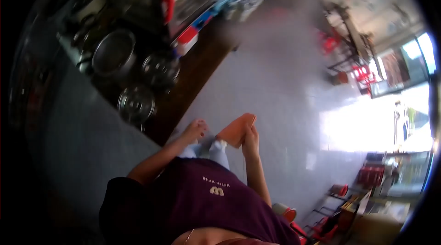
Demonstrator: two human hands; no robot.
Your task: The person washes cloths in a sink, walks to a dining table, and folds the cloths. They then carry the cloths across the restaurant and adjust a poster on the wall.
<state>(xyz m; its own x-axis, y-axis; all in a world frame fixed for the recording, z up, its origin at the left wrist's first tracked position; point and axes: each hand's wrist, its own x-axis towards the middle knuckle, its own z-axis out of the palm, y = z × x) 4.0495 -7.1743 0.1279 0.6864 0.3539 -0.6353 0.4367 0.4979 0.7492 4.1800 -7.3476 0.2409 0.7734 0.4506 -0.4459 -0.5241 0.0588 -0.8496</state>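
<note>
My right hand is closed on the upper edge of an orange cloth, which looks folded and hangs out to the left in front of my legs. A little to the left, my left hand is held over the floor beside the dark wooden counter's edge. Its fingers are loosely bent and slightly apart, with nothing visible in them. Motion blur softens both hands.
Metal pot lids and a metal strainer or pan are on the counter at left. A red and white box stands farther along it. Grey floor stretches right, toward red stools and a bright doorway.
</note>
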